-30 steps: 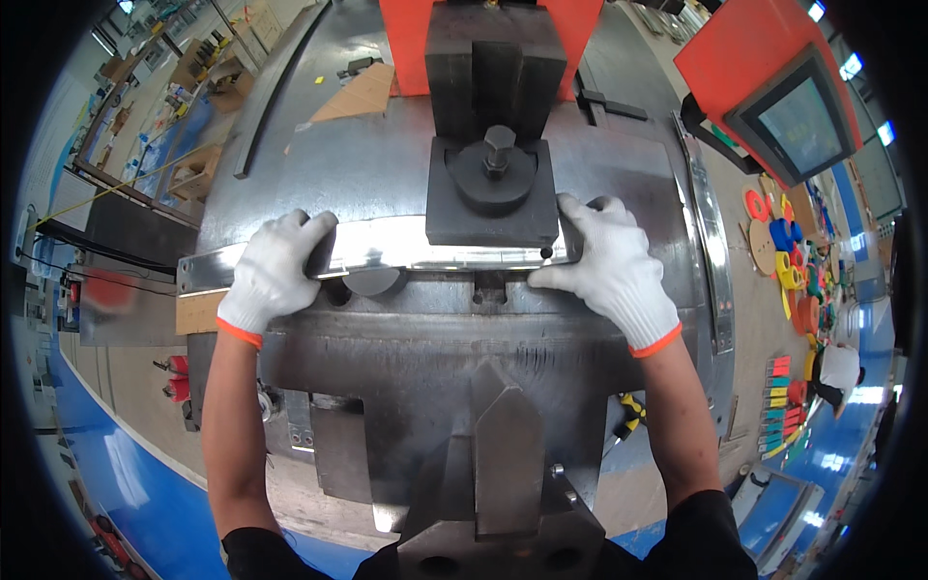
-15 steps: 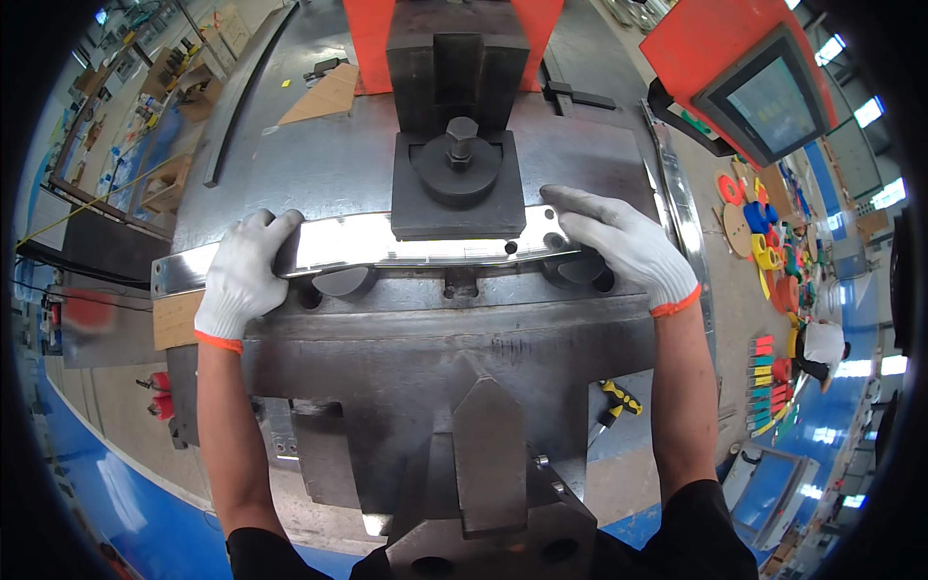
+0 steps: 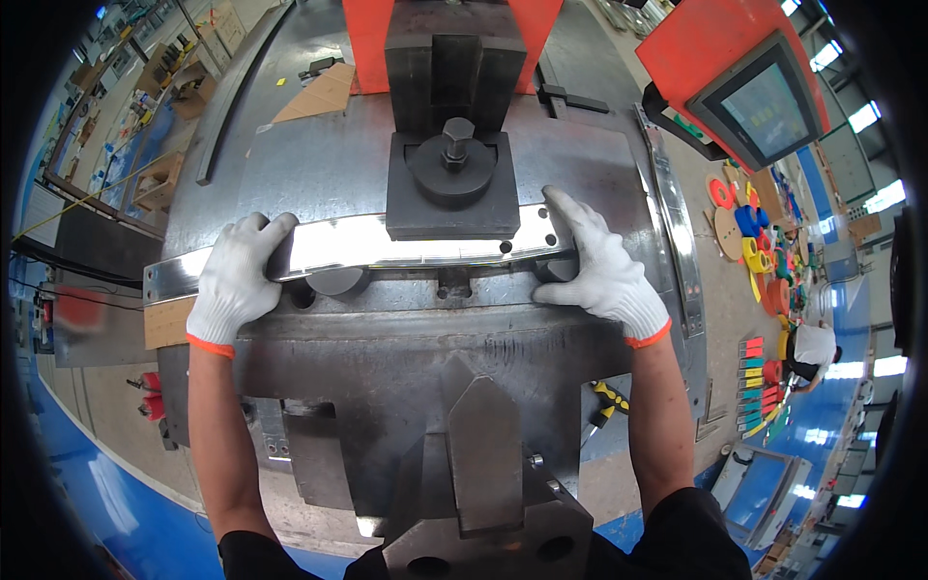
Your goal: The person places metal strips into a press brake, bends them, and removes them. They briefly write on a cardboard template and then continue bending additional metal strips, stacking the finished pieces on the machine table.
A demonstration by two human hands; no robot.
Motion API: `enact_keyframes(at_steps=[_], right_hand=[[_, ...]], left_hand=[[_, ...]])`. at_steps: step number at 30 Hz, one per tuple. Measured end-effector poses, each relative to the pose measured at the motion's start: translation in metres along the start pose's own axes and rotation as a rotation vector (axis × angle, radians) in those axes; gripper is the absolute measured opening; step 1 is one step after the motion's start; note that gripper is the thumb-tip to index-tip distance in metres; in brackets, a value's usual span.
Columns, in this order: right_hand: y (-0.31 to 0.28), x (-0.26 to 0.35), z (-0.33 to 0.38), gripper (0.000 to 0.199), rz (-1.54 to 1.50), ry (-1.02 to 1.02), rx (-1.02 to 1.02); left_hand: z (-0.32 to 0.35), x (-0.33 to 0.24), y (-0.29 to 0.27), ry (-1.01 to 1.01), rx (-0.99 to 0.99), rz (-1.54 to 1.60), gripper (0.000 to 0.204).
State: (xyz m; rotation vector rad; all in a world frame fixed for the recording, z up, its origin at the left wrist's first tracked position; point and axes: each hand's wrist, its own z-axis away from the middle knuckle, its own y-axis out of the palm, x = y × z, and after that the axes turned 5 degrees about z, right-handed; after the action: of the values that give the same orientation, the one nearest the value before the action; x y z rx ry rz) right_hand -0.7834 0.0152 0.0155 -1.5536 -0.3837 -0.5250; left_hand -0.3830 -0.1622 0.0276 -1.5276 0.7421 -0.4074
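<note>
The steel machine table [image 3: 319, 164] fills most of my view, a broad grey slab curving away at its edges, with the orange press column [image 3: 367, 39] rising at its far side. Across its middle lies the long shiny metal strip [image 3: 358, 246], running left to right and passing under the dark tool block [image 3: 452, 188], which carries a round boss and a bolt head on top. Both my forearms come up from below, well apart and nearly straight. My left hand [image 3: 235, 280], in a white glove with an orange cuff, lies over the strip near its left end, fingers curled over the far edge and pressing it down. My right hand [image 3: 601, 273], gloved the same, rests flat on the strip's right end just beside the block, fingers spread and pointing away, pressing rather than pinching. A cardboard sheet [image 3: 324, 94] lies further back on the table.
</note>
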Motion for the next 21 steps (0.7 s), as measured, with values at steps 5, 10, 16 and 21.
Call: enact_keyframes(at_steps=[5,10,16,21], right_hand=[[-0.008,0.004,-0.004,0.113,0.002,-0.011,0.051],[-0.003,0.007,-0.005,0.107,0.054,0.004,0.019],[0.009,0.020,-0.011,0.093,0.134,0.068,-0.083],[0.012,0.024,-0.010,0.092,0.188,0.107,-0.118]], left_hand=[[0.000,0.001,-0.002,-0.006,0.011,-0.002,0.058],[-0.001,0.004,-0.003,-0.001,0.038,0.002,0.061],[-0.002,0.007,0.000,-0.020,0.060,0.003,0.063],[-0.004,0.003,-0.004,0.017,0.039,-0.008,0.058]])
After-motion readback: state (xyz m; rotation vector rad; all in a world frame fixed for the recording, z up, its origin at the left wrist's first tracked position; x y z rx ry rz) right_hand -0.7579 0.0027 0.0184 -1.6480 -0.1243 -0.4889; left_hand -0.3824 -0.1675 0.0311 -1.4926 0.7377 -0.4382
